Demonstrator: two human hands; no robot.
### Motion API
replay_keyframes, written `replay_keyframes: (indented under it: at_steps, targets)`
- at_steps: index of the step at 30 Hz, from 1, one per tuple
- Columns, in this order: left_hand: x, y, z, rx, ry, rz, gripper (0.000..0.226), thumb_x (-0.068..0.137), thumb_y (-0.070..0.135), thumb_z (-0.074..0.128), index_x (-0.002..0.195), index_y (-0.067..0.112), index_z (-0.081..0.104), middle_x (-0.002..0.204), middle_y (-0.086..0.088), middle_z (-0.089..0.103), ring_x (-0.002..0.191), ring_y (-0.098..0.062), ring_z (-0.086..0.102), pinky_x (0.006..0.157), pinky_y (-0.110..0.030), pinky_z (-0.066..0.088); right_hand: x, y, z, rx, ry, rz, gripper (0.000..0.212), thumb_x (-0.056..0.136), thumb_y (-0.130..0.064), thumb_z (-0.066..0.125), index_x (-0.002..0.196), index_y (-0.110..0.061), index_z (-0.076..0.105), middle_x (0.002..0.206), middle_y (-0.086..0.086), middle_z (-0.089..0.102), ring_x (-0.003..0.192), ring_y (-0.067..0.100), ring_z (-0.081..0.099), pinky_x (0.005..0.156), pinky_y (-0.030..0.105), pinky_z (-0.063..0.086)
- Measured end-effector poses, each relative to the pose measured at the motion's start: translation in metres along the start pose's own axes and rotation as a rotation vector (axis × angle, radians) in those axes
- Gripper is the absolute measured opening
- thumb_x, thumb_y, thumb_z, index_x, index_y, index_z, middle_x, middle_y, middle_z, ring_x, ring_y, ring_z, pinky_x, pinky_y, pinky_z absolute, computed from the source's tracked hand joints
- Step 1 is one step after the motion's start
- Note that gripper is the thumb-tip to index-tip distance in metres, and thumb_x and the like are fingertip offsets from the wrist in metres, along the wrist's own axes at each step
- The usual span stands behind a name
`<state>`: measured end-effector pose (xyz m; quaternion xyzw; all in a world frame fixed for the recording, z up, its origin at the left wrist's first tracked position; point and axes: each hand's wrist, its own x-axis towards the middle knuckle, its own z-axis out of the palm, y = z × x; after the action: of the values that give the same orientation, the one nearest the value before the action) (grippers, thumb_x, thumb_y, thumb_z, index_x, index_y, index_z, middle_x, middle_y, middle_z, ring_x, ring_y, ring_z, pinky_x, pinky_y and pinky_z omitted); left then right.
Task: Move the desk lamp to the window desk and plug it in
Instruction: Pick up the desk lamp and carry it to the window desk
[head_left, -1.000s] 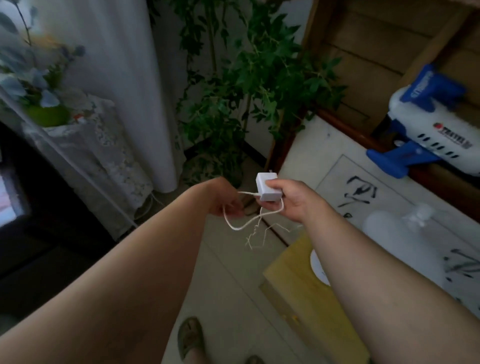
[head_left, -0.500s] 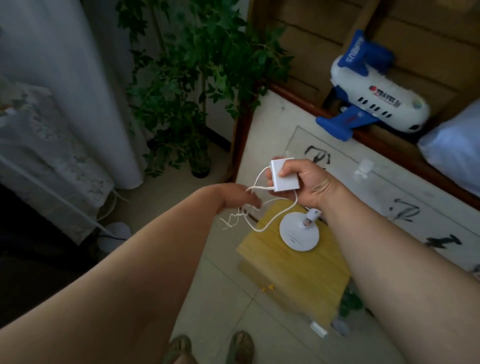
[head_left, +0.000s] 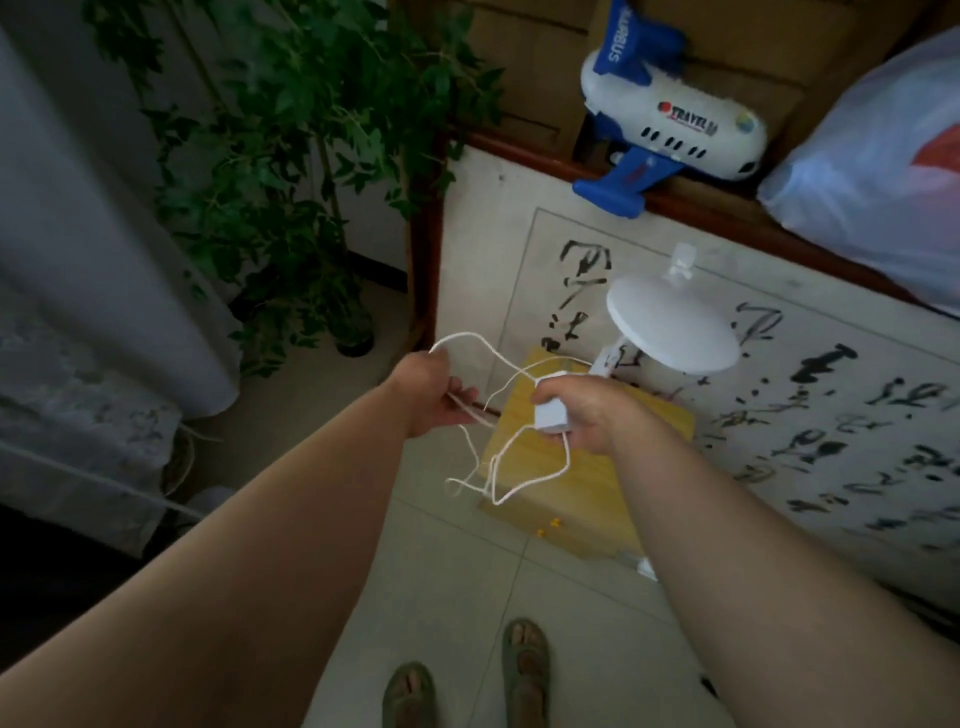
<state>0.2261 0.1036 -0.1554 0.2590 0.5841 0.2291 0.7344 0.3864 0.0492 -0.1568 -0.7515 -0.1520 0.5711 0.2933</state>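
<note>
**Cord gathered, lamp still on the stool**

Change since half a second ago: my view has swung right and down. The white desk lamp (head_left: 670, 332), then only a base and joint at the near edge of the yellow wooden stool (head_left: 597, 467), now shows its round head too. My hands have drifted apart and the cord (head_left: 498, 467) has opened into wider loops between them.

Hands: my right hand (head_left: 587, 415) is closed around the white plug adapter (head_left: 551, 417), fingers wrapped over its top. My left hand (head_left: 434, 392) pinches several strands of cord in a loose bunch, one loop arching above the knuckles, others dangling below toward the floor.

Lamp: it stands on the stool's far side, beside the framed calligraphy panel (head_left: 779, 389) leaning against the wall. Disc head tilted; thin white neck partly hidden behind my right hand. Its base I cannot see now.

Reading: plug is free and in hand, cord being collected. The lamp itself is not yet lifted, so the carry to the window desk has not begun. Loose loops could snag the stool's corner.
</note>
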Motion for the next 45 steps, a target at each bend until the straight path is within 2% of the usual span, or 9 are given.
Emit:
replay_keyframes:
  at_steps: [5, 10, 14, 18, 23, 27, 31, 38, 45]
  targets:
    - [-0.001, -0.010, 0.006, -0.150, -0.040, -0.065, 0.030, 0.102, 0.007, 0.022, 0.122, 0.011, 0.044, 0.063, -0.012, 0.034, 0.055, -0.022, 0.040, 0.066, -0.059, 0.050, 0.001, 0.039, 0.014, 0.216, -0.098, 0.072, 0.012, 0.087, 0.000, 0.055, 0.082, -0.009, 0.052, 0.084, 0.013, 0.052, 0.075, 0.024, 0.055, 0.077, 0.039, 0.048]
    - [-0.004, -0.009, -0.002, -0.178, -0.061, -0.144, 0.037, 0.101, 0.003, 0.015, 0.070, 0.010, 0.033, 0.054, -0.005, 0.027, 0.047, -0.015, 0.032, 0.093, -0.062, 0.045, -0.002, 0.055, 0.017, 0.447, -0.194, 0.053, 0.013, 0.084, 0.002, 0.055, 0.095, -0.005, 0.055, 0.101, 0.019, 0.056, 0.106, 0.035, 0.057, 0.093, 0.050, 0.051]
    - [0.000, -0.016, -0.017, 0.087, -0.105, -0.252, 0.039, 0.100, 0.004, 0.018, 0.065, 0.012, 0.032, 0.026, -0.001, 0.029, 0.018, -0.010, 0.033, 0.038, -0.032, 0.056, 0.001, 0.049, 0.021, 0.840, -0.106, -0.076, 0.011, 0.089, 0.003, 0.049, 0.092, -0.007, 0.049, 0.096, 0.018, 0.052, 0.107, 0.036, 0.055, 0.104, 0.052, 0.043]
    - [0.014, -0.035, -0.034, 0.247, -0.107, -0.303, 0.035, 0.095, 0.005, 0.022, 0.062, 0.014, 0.032, 0.025, -0.001, 0.028, 0.018, -0.009, 0.031, 0.034, -0.028, 0.054, 0.002, 0.043, 0.014, 1.009, -0.149, -0.127, 0.010, 0.089, 0.003, 0.046, 0.090, -0.007, 0.045, 0.094, 0.018, 0.051, 0.091, 0.037, 0.060, 0.105, 0.045, 0.043]
    - [0.032, -0.045, -0.036, 0.141, -0.053, -0.286, 0.031, 0.092, 0.006, 0.026, 0.064, 0.011, 0.038, 0.039, -0.003, 0.035, 0.021, -0.011, 0.030, 0.045, -0.037, 0.059, 0.008, 0.056, 0.007, 0.888, -0.397, -0.089, 0.026, 0.073, -0.004, 0.052, 0.099, -0.002, 0.050, 0.098, 0.023, 0.066, 0.082, 0.031, 0.070, 0.063, 0.028, 0.051]
    - [0.046, -0.042, -0.026, 0.077, -0.115, -0.319, 0.030, 0.091, 0.024, 0.032, 0.071, 0.007, 0.047, 0.060, -0.007, 0.047, 0.044, -0.020, 0.046, 0.070, -0.042, 0.049, 0.011, 0.063, -0.005, 0.726, -0.468, -0.085, 0.032, 0.068, -0.008, 0.057, 0.099, -0.003, 0.062, 0.091, 0.014, 0.070, 0.071, 0.022, 0.071, 0.067, 0.029, 0.051]
    - [0.069, -0.046, -0.006, 0.126, -0.282, -0.370, 0.054, 0.086, 0.039, 0.043, 0.124, 0.002, 0.049, 0.102, -0.021, 0.055, 0.083, -0.035, 0.058, 0.086, -0.047, 0.049, 0.022, 0.064, -0.021, 0.499, -0.531, -0.036, 0.037, 0.074, -0.002, 0.052, 0.108, -0.007, 0.066, 0.076, 0.006, 0.071, 0.066, 0.018, 0.067, 0.052, 0.023, 0.048]
    - [0.102, -0.048, 0.044, -0.084, -0.388, -0.293, 0.032, 0.089, 0.013, 0.028, 0.109, 0.003, 0.052, 0.119, -0.014, 0.060, 0.112, -0.030, 0.057, 0.112, -0.049, 0.031, 0.053, 0.072, -0.064, 0.252, -0.471, 0.024, 0.027, 0.077, 0.001, 0.051, 0.095, -0.008, 0.069, 0.067, 0.008, 0.068, 0.063, 0.021, 0.071, 0.059, 0.027, 0.050]
    - [0.142, -0.053, 0.079, -0.350, -0.234, -0.253, 0.042, 0.096, 0.044, 0.034, 0.072, 0.014, 0.053, 0.052, 0.002, 0.056, 0.065, -0.016, 0.057, 0.093, -0.040, 0.040, 0.098, 0.093, -0.109, 0.088, -0.198, 0.213, 0.011, 0.086, -0.003, 0.054, 0.083, -0.010, 0.062, 0.069, 0.008, 0.066, 0.062, 0.020, 0.067, 0.060, 0.028, 0.042]
